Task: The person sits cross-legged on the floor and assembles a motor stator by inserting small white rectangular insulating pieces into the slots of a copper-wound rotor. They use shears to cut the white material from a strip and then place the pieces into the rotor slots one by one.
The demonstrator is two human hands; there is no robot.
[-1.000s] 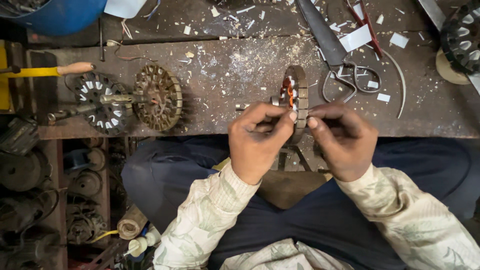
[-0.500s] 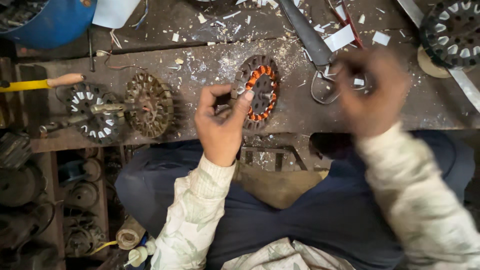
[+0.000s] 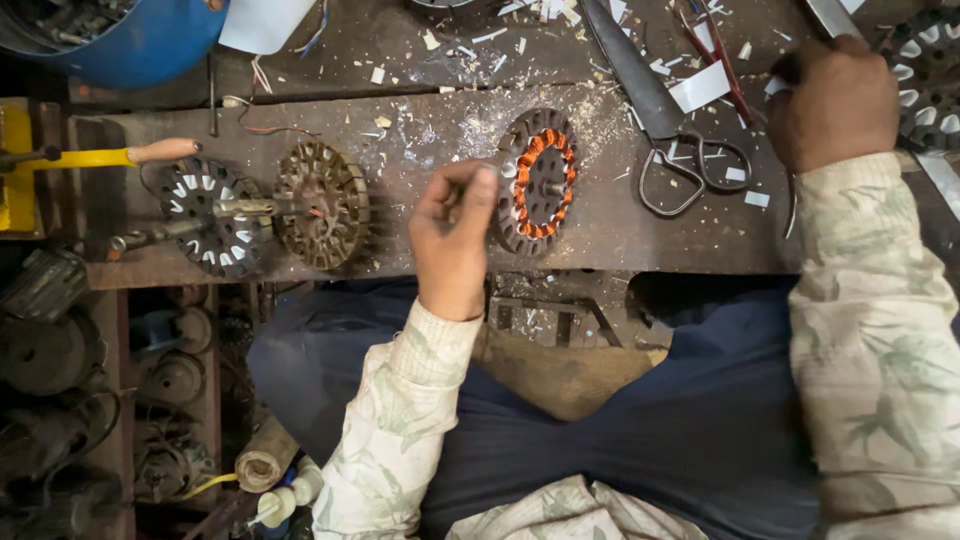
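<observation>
The wooden tabletop [image 3: 420, 150], littered with paper scraps, now carries the stator [image 3: 537, 182] alone in the left hand [image 3: 452, 240]; a second ago both hands pinched it together at the near edge. It stands tilted on the plank at centre, copper windings showing, left fingers [image 3: 478, 190] closed on its left rim. The right hand [image 3: 835, 100] has swung away to the far right, curled over the scraps beside the scissors [image 3: 665, 120]; whether its fingers hold anything I cannot tell. So the work pauses while that hand fetches something.
</observation>
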